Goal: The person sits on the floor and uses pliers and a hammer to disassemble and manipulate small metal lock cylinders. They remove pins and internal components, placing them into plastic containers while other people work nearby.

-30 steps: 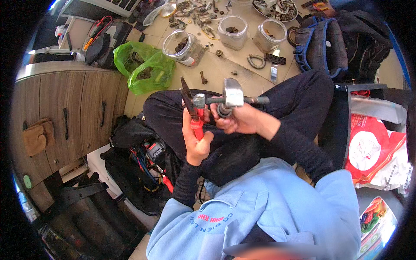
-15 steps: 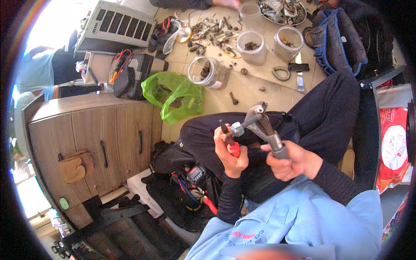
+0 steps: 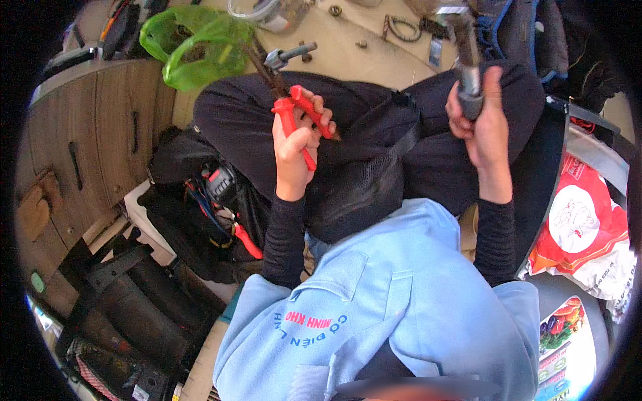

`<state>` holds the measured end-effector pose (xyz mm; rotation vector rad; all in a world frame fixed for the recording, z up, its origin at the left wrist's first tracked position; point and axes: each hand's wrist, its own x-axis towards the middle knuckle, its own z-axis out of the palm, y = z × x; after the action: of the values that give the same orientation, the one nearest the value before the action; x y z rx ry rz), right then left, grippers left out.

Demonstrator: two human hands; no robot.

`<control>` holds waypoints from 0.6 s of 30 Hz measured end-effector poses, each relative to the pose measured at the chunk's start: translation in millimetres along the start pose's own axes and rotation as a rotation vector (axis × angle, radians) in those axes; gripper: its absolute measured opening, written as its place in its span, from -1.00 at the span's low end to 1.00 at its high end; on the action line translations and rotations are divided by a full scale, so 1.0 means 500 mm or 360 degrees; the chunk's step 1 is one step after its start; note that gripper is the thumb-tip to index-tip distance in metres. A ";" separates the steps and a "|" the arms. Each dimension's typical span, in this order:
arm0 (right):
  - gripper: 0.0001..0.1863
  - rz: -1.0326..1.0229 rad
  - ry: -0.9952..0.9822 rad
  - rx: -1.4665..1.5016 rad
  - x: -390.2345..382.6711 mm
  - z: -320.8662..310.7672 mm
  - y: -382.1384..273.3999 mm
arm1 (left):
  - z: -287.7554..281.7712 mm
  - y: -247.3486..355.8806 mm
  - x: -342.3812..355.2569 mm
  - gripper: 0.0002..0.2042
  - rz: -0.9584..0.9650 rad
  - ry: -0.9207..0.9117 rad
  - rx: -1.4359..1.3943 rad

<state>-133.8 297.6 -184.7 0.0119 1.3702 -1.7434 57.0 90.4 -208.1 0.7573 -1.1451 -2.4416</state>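
Note:
My left hand [image 3: 297, 144] is closed around red-handled pliers [image 3: 285, 117], their dark jaws pointing up and away from me. At the jaws is a grey metal bolt [image 3: 292, 55] with a thick collar at one end, its shank sticking out to the right. My right hand [image 3: 485, 130] grips a heavy metal hand tool [image 3: 468, 77] by its dark grey end, holding it upright over my right knee. That tool's head is blurred, so I cannot make out its exact kind. The two hands are well apart above my crossed legs.
Beyond my left knee lies a green plastic bag [image 3: 200, 50], beside a clear plastic jar [image 3: 284, 17]. A wooden cabinet [image 3: 107, 113] stands left, near a black tool bag [image 3: 177, 220]. A blue-trimmed bag [image 3: 552, 47] is far right; a red-and-white sack [image 3: 575, 220] sits nearer.
My hands have moved apart: the left with pliers and bolt to the left, the right lifting its tool up and to the right. The view has shifted toward my body.

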 end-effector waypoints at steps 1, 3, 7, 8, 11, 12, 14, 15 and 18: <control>-0.41 -0.0115 -0.0117 0.0073 0.003 -0.002 -0.003 | -0.006 -0.003 -0.003 -0.45 -0.0061 -0.0039 -0.0005; -0.49 -0.0242 -0.0214 0.0147 0.002 0.007 0.015 | -0.010 -0.010 -0.019 -0.41 -0.0145 -0.0128 -0.0117; -0.67 -0.0270 -0.0243 -0.0028 0.011 0.085 -0.002 | 0.014 0.010 -0.028 -0.31 -0.0464 -0.0444 -0.0545; -0.78 -0.0250 -0.0447 -0.0050 0.025 0.075 -0.006 | 0.024 0.013 -0.032 -0.25 -0.0558 -0.0386 -0.0604; -0.79 -0.0225 -0.0491 0.0071 0.089 0.067 0.034 | 0.024 0.011 -0.028 -0.29 -0.0710 -0.0630 -0.0750; -0.88 -0.0237 -0.0400 0.0029 0.099 0.071 0.040 | 0.024 0.004 -0.029 -0.20 -0.0739 -0.0680 -0.0825; -0.90 -0.0159 -0.0537 0.0307 0.111 0.102 0.051 | 0.034 0.010 -0.026 -0.12 -0.0903 -0.0754 -0.0839; -0.92 -0.0115 -0.0606 0.0449 0.115 0.113 0.059 | 0.038 0.012 -0.025 -0.08 -0.0986 -0.0786 -0.0845; -0.89 0.0134 -0.0779 0.0652 0.122 0.127 0.088 | 0.038 0.003 -0.025 0.04 -0.0982 -0.0946 -0.0872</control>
<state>-111.7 210.3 -224.6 -0.1215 0.6432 -1.7776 55.8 107.4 -192.6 0.2190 -0.3352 -3.4205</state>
